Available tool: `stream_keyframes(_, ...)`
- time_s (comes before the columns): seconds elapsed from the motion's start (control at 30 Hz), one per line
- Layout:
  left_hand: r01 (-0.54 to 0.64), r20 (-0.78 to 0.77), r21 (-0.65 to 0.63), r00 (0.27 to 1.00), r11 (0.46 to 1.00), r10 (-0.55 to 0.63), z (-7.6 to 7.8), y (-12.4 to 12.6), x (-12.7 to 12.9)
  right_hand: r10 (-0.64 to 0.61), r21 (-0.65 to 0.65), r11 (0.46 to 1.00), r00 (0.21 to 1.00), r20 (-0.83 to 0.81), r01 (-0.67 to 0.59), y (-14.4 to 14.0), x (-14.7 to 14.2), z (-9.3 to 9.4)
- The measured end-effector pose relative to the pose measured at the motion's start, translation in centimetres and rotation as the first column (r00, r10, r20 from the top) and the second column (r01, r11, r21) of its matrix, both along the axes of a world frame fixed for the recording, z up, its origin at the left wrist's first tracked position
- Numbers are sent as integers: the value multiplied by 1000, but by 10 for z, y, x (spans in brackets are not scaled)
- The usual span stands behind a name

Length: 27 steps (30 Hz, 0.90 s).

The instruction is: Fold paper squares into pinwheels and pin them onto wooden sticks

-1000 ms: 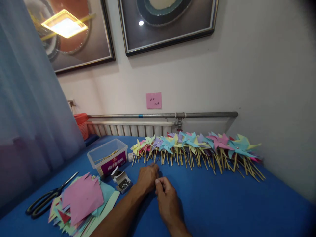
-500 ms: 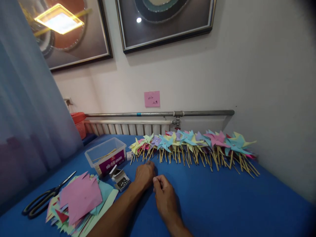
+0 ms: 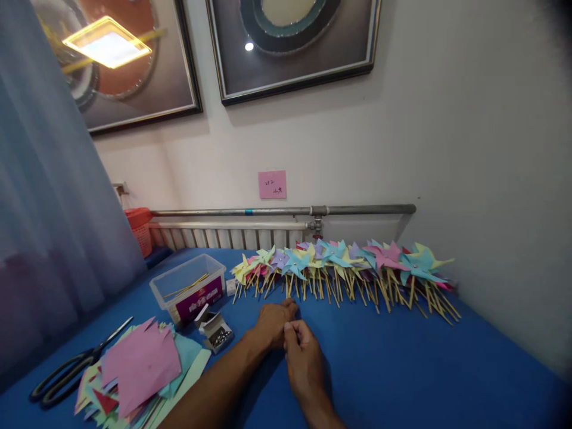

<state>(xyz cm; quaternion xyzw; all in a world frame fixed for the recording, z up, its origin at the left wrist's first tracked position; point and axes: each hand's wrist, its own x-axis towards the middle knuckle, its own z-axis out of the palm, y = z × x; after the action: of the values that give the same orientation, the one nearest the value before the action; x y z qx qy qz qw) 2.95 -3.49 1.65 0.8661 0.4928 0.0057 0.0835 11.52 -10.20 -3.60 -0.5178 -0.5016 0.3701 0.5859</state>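
Since the earlier frame both hands have drawn closer, fingertips now meeting. The blue cloth-covered table (image 3: 402,369) lies open to the right. The long row of paper pinwheels on wooden sticks (image 3: 344,268), light and crushable, lies just beyond; grip sticks. Left hand (image 3: 272,325) and right hand (image 3: 304,357) pinch together; contents hidden.
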Motion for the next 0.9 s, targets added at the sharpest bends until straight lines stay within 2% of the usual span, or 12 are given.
stream_keyframes(0.1, 2, -11, 22, 1000, 1000, -2, -2, 1, 3, -8, 3, 1000, 1000, -4, 8, 1, 1, -2)
stream_keyframes(0.3, -68, -59, 62, 996, 996, 72, -1, -2, 10, 7, -19, 1000, 1000, 1, -6, 2, 3, -2)
stream_keyframes(0.6, -110, -73, 59, 991, 992, 114, 2, -5, 6, 55, -89, 994, 998, -19, -56, -3, 1, 7)
stream_keyframes(0.9, -132, -74, 68, 988, 989, 137, -4, -3, 5, 68, -65, 995, 997, -45, -70, -4, -1, 7)
